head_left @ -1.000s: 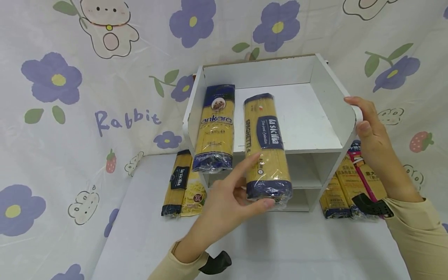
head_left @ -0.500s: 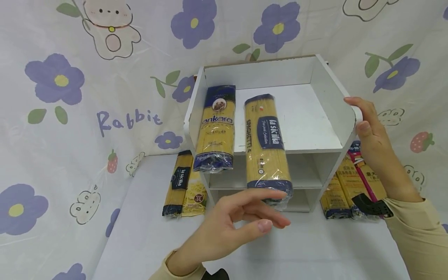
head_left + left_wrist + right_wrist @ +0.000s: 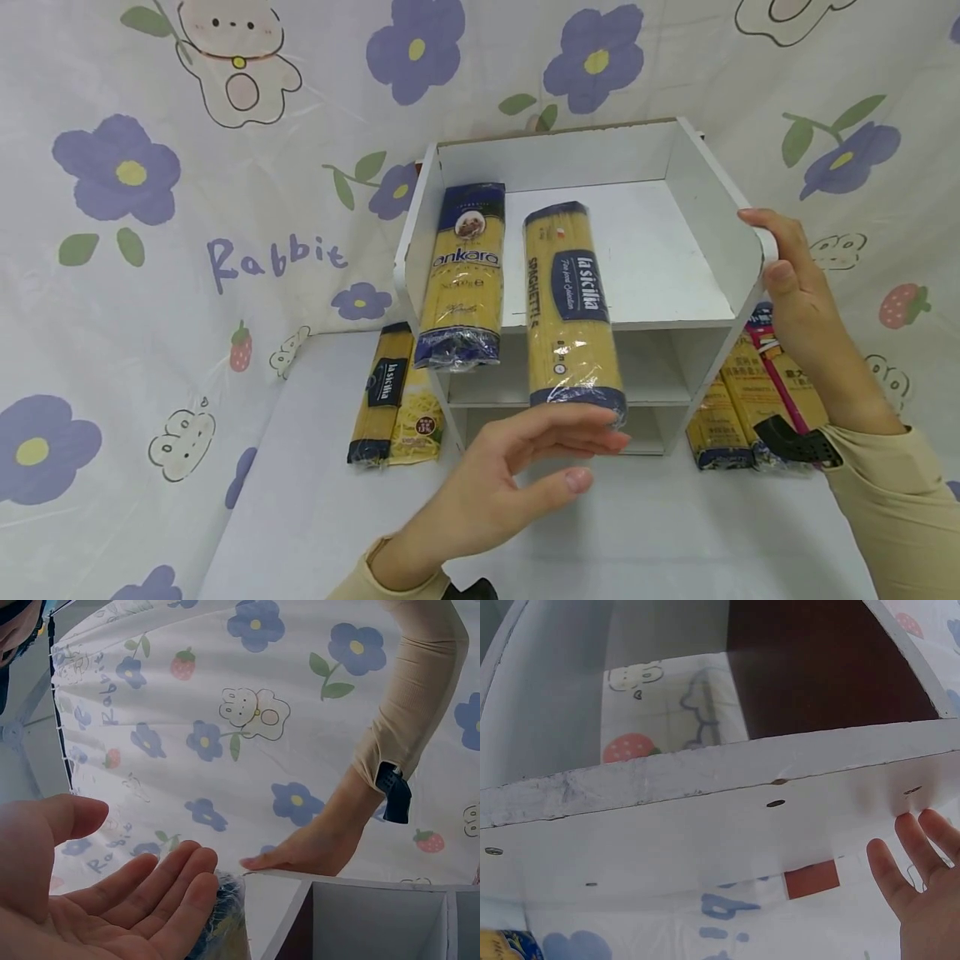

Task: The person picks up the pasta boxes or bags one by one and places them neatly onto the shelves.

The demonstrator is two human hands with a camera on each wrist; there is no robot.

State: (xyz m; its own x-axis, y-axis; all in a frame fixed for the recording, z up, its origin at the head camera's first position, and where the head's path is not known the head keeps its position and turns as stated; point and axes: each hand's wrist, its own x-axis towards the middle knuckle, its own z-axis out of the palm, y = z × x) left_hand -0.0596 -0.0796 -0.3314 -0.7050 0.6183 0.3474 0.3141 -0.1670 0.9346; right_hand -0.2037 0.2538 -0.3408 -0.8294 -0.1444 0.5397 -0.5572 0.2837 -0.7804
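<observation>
- Centre: "la sicilia" spaghetti pack (image 3: 573, 312), yellow with navy ends, overhanging the white shelf (image 3: 712, 225) top.
- Beside it: "ankara" pack (image 3: 461, 275).
- Left hand (image 3: 510, 483): fingers straight, touching the pack's lower end.
- Right hand (image 3: 798, 304): flat against the shelf side.

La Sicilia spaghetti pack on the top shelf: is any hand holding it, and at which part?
No. The left hand is open, straight fingers at the La Sicilia pack's lower end. The right hand rests on the shelf's right wall.
</observation>
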